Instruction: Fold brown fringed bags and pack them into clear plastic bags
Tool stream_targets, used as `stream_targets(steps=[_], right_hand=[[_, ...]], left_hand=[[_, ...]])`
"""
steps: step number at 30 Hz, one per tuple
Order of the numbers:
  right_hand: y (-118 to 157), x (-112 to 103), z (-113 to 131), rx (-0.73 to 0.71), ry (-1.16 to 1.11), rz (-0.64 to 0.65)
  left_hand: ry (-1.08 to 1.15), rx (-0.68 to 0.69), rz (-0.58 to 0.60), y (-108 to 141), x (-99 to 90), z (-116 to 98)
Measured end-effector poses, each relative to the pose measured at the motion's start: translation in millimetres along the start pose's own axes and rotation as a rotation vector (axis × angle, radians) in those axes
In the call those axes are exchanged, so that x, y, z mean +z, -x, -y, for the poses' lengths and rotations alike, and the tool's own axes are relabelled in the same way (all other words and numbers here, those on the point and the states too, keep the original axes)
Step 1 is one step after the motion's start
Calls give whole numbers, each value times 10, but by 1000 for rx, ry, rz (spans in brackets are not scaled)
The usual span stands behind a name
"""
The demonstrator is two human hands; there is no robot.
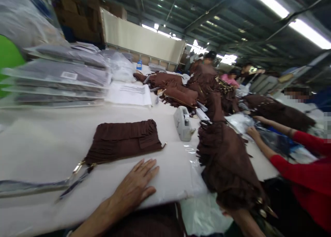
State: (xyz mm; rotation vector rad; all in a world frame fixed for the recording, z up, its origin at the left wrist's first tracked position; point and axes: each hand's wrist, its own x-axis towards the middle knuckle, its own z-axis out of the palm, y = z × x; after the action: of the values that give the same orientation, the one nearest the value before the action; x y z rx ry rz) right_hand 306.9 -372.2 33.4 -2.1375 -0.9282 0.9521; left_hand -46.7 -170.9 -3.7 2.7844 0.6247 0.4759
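My left hand [137, 183] lies on the white table [170, 168] with its fingers stretched out, holding nothing. Just beyond it is a dark brown fringed bag [124, 140], lying flat, with a gold clasp and a strap running left. At the right, a larger brown fringed bag [227, 157] hangs over the table's front edge. My right hand [226, 211] is at the lower end of that bag; its fingers are mostly hidden behind the brown material, so its grip does not show.
A white tape dispenser [183, 123] stands mid-table. Plastic-wrapped packages [59, 75] are stacked at the left beside white papers [129, 94]. More brown bags [178, 89] are piled behind. A co-worker's red-sleeved arms [287, 166] reach in from the right.
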Motion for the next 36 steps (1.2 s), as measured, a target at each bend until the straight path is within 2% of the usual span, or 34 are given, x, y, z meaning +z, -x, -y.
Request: stream_targets(steps=[1, 3, 4, 6, 8, 11, 13, 15, 17, 19, 22, 25, 28, 33, 34, 36], right_hand=[[112, -94, 1, 38, -14, 23], [273, -195, 152, 53, -63, 111], [320, -195, 290, 29, -103, 154], [356, -89, 635, -77, -203, 119], [333, 142, 985, -165, -378, 76], [229, 598, 1382, -232, -650, 191], [132, 883, 1562, -271, -716, 269], [29, 1105, 1711, -327, -667, 292], [-71, 1261, 1845, -399, -559, 269], [-166, 1374, 1956, -487, -451, 204], [-299, 1511, 2042, -610, -315, 94], [-412, 1636, 2036, -617, -207, 80], [-471, 1749, 2033, -573, -178, 147], [-421, 1923, 2179, -566, -212, 390], [-410, 1957, 2224, -546, -192, 397], [-418, 2016, 2318, -564, -135, 320]], left_hand=[[30, -1, -36, 1, 26, 10], [158, -25, -78, -18, 33, -19], [256, -47, -70, -38, 6, -63], [510, -113, -7, -96, -102, -198], [828, -185, 84, -162, -242, -348], [1330, -232, 165, -221, -405, -476], [1580, -248, 177, -210, -460, -472], [1701, -338, 144, -163, -484, -413], [1671, -483, 31, -96, -498, -315], [1501, -593, -111, -20, -523, -190], [1171, -644, -264, 96, -604, -7], [849, -685, -385, 184, -708, 90], [694, -693, -352, 226, -768, 100], [593, -648, -286, 229, -835, 147], [568, -641, -278, 221, -869, 185], [502, -653, -261, 193, -965, 291]])
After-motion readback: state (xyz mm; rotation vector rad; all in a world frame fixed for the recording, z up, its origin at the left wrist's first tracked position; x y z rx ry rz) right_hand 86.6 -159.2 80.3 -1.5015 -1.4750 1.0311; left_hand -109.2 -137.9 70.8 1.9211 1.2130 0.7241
